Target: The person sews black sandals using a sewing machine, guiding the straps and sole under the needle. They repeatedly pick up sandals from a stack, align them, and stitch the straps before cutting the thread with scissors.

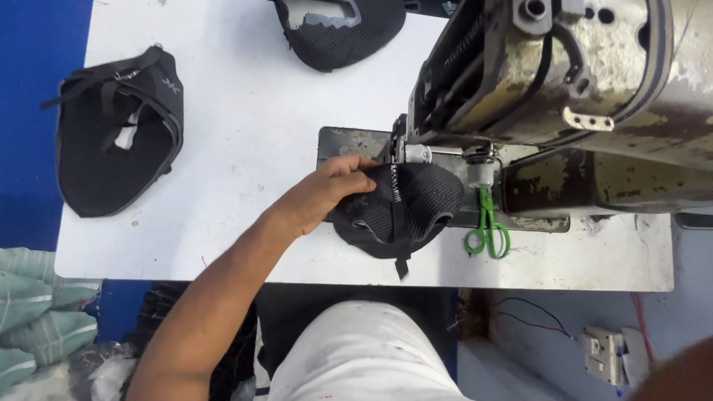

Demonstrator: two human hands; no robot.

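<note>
Leftmost, a finished black shoe upper (111, 137) lies flat on the white tabletop (245, 126), well apart from the work, and another black upper (338, 30) sits at the far edge. Moving right, the left hand (327, 193) reaches in from the lower left, its fingers curled and half closed over the near-left edge of a black mesh shoe upper (405, 208), pinching the fabric against the machine bed. That piece lies just to the right of the hand, its long axis running roughly left to right toward the needle post (483, 174) of the worn sewing machine (564, 82), with a loose strap hanging off the tabletop's near edge. Green snips (486, 234) dangle just beside it. The right hand is barely visible at the lower right corner, so I cannot tell its grip; the left is plainly nearer.
</note>
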